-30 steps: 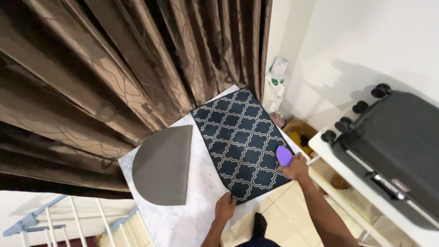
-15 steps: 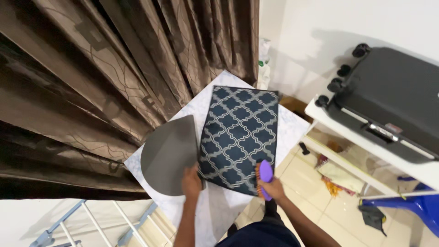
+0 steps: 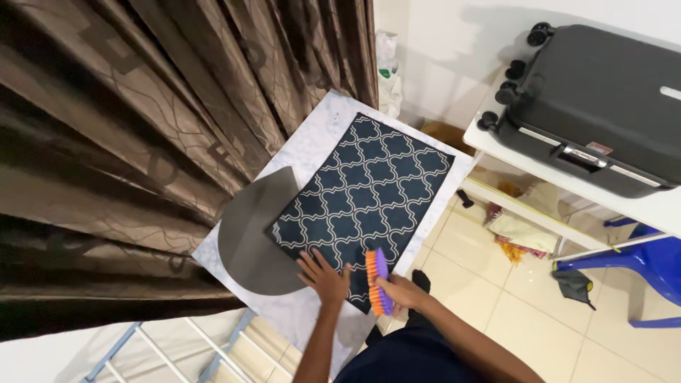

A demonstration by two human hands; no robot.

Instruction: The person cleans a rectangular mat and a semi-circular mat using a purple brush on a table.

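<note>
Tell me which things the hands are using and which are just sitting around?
In use: patterned navy mat, purple scrub brush in right hand, left hand flat on mat.
Sitting around: grey half-round mat, black suitcase, brown curtain, blue chair.

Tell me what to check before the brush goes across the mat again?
1. Left hand lies flat on the patterned mat, pinning it: ok.
2. Right hand grips the purple brush: ok.
3. Orange bristles meet the mat: cannot tell, the brush sits at its near edge.
4. Mat lies flat on the marble table: ok.
5. Mat overlaps the grey half-round mat, so it is not level there: not ok.
6. Brown curtain stays off the mat: ok.
</note>
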